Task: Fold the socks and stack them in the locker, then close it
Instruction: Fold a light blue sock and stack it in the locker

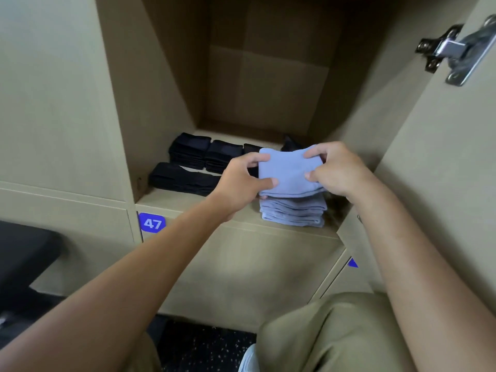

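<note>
Head view: both hands hold a folded light-blue sock (288, 170) just above the blue stack (294, 212) at the front right of the locker shelf (193, 204). Left hand (241, 181) pinches the sock's left edge, thumb on top, fingers curled round it. Right hand (335, 167) pinches the right edge the same way. Sock looks to be touching the stack's top, can't tell for sure. Folded black socks (204, 155) sit in a row at the back left, w/ a long black pair (183, 179) lying in front of them. Locker door (442, 146) stands open on the right, hinge (456, 49) visible. Label 47 (152, 223) marks the compartment below.
</note>
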### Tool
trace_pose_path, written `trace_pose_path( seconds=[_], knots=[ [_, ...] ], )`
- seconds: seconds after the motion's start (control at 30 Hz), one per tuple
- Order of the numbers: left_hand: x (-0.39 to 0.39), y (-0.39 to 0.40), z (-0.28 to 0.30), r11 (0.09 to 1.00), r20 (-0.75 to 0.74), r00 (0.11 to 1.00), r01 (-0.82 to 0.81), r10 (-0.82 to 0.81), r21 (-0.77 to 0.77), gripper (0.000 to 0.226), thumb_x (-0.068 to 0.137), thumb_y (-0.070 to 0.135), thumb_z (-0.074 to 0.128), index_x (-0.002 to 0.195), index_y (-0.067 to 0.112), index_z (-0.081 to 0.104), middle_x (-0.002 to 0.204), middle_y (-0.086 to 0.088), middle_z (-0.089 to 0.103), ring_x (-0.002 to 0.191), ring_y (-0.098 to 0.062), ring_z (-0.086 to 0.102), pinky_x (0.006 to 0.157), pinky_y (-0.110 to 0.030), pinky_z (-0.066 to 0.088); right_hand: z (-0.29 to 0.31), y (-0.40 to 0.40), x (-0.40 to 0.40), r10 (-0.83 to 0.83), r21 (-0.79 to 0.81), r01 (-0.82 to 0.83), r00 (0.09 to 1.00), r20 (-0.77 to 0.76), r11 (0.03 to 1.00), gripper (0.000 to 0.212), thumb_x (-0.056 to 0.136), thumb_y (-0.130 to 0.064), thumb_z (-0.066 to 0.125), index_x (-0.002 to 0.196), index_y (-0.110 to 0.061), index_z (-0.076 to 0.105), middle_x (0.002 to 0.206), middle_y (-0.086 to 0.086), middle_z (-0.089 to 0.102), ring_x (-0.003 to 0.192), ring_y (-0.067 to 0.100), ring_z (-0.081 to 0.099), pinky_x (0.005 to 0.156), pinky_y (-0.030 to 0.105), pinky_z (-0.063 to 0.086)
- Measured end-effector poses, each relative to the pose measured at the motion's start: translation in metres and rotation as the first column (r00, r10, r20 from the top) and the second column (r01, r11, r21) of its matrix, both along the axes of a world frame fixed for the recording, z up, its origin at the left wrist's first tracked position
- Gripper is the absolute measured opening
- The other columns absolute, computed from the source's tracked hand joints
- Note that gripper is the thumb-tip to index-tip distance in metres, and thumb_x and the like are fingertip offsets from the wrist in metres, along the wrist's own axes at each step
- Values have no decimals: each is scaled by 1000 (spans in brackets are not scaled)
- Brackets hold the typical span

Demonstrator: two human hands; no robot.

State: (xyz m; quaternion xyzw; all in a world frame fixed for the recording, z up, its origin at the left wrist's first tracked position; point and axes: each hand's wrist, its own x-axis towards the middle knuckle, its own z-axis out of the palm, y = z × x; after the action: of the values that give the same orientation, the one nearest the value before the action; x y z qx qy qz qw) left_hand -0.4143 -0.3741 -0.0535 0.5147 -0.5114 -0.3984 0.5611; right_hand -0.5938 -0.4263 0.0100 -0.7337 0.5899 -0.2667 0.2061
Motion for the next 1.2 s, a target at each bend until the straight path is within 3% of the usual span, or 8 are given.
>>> trace_pose_path(
  seconds=[0.2, 0.43, 0.57, 0.7, 0.83, 0.97, 1.1, 1.2],
  knots=[
    [-3, -19, -10, 999, 201, 980, -3, -4, 34, 65, 82, 16, 85, 141, 17, 58, 137, -1, 57, 96, -17, 63, 56, -12, 49, -10, -4, -1, -34, 57, 41, 993, -110, 998, 50, 91, -11, 71, 137, -21, 57, 143, 8, 49, 109, 24, 58, 80, 26, 42],
    [3, -30, -14, 999, 352, 936, 4, -21, 48, 65, 84, 28, 84, 142, 19, 57, 132, -6, 64, 111, -27, 65, 80, -22, 47, -16, -11, 5, -46, 103, 83, 944, -326, 991, 47, 97, -10, 63, 142, -11, 52, 142, 14, 51, 122, 32, 56, 87, 30, 45],
    [4, -27, -18, 999, 603, 798, -32, 7, 31, 60, 91, 42, 73, 144, 22, 55, 142, -5, 49, 131, -20, 46, 98, -21, 29, -25, -18, 11, -17, 129, 104, 837, -547, 986, 51, 100, -13, 56, 149, -10, 40, 154, 16, 33, 139, 37, 36, 99, 38, 42],
    [4, -23, -17, 999, 687, 727, -23, -6, 33, 56, 97, 48, 62, 146, 25, 52, 138, -5, 44, 124, -20, 50, 98, -23, 32, -34, -16, 16, -15, 114, 123, 743, -669, 986, 51, 103, -13, 49, 149, -4, 27, 153, 18, 19, 139, 38, 28, 102, 42, 37],
    [11, -11, -10, 996, 688, 721, -52, 89, -75, 40, 96, 46, 63, 129, 24, 63, 130, 4, 48, 109, -16, 57, 99, -33, 45, -29, -6, 16, -11, 79, 64, 843, -538, 995, 53, 103, -17, 50, 149, -4, 27, 156, 13, 16, 142, 34, 21, 102, 38, 33],
    [28, 9, -1, 981, 705, 686, -73, 179, -178, 25, 96, 42, 65, 114, 25, 67, 110, 11, 54, 82, -6, 53, 80, -32, 47, -14, 11, 25, 29, -115, -79, 923, -385, 990, 48, 97, -37, 60, 139, -17, 49, 145, 5, 40, 137, 26, 31, 103, 40, 39],
    [51, 36, 10, 978, 722, 662, -79, 198, -195, 16, 96, 41, 65, 105, 28, 67, 96, 15, 69, 71, 2, 57, 65, -23, 39, -8, 29, 49, 132, -243, -185, 966, -220, 952, 23, 94, -38, 63, 114, -27, 61, 115, -7, 63, 108, 16, 57, 87, 38, 51],
    [70, 59, 18, 968, 718, 650, -139, 248, -208, 12, 95, 44, 64, 101, 33, 66, 87, 19, 71, 72, 2, 60, 67, -24, 45, -10, 42, 70, 239, -236, -252, 967, -84, 938, 11, 92, -36, 68, 99, -29, 62, 89, -14, 67, 81, 7, 62, 79, 38, 55]
  ],
)
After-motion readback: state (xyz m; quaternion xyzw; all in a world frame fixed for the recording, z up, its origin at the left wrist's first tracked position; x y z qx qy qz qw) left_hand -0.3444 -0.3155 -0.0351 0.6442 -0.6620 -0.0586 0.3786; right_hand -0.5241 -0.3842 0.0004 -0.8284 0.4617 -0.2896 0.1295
